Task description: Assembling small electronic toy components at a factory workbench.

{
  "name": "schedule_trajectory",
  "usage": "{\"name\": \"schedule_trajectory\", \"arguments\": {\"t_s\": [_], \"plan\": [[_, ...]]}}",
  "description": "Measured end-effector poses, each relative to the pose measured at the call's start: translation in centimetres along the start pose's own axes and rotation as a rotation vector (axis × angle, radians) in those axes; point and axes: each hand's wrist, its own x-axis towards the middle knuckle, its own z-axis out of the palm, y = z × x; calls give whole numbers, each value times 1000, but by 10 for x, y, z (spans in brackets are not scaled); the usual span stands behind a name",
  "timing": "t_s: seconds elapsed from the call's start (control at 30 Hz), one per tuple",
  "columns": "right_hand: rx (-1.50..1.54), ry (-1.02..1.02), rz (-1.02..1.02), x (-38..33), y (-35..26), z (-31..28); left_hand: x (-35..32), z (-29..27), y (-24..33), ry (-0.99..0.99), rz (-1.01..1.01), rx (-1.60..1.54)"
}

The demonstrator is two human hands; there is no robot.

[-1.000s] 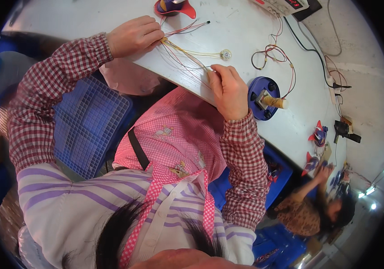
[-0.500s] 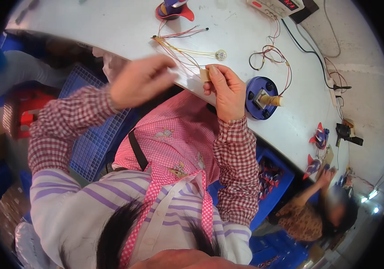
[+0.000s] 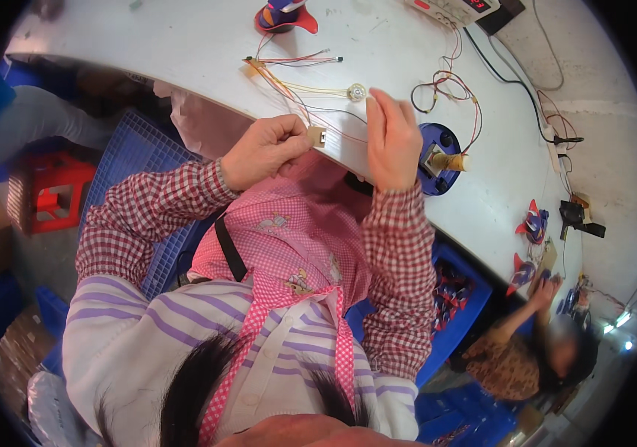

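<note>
My left hand [image 3: 266, 152] is closed, pinching a small tan square board [image 3: 318, 137] with a tiny dark-and-white part at the table's near edge. My right hand [image 3: 395, 141] is to the right, fingers pressed together. A thin red wire and a black wire [image 3: 341, 112] stretch to its thumb side; the fingertip grip itself is partly hidden. Beyond the hands lies a bundle of thin wires [image 3: 270, 74] with small connectors. Yellow wires from it lead to a small round disc [image 3: 355, 92] on the table.
A round blue base [image 3: 445, 149] with a tan-wrapped part stands right of my right hand. A power supply [image 3: 456, 11] and looped cables lie farther back. A red-and-purple toy part [image 3: 285, 16] stands at the far edge. A co-worker [image 3: 519, 350] sits at lower right beside blue bins.
The tan board has passed from my right hand to my left, which came in from the left. My right hand has shifted right and up, with wires now stretched toward it.
</note>
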Motion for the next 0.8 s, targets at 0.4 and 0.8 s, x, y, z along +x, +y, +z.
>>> {"name": "schedule_trajectory", "arguments": {"t_s": [0.4,0.8], "plan": [[1,-62,29,15,23,27,-1,-2,-8,26,-28,9],[192,0,26,8,23,28,-10,-28,-6,321,527,811]]}}
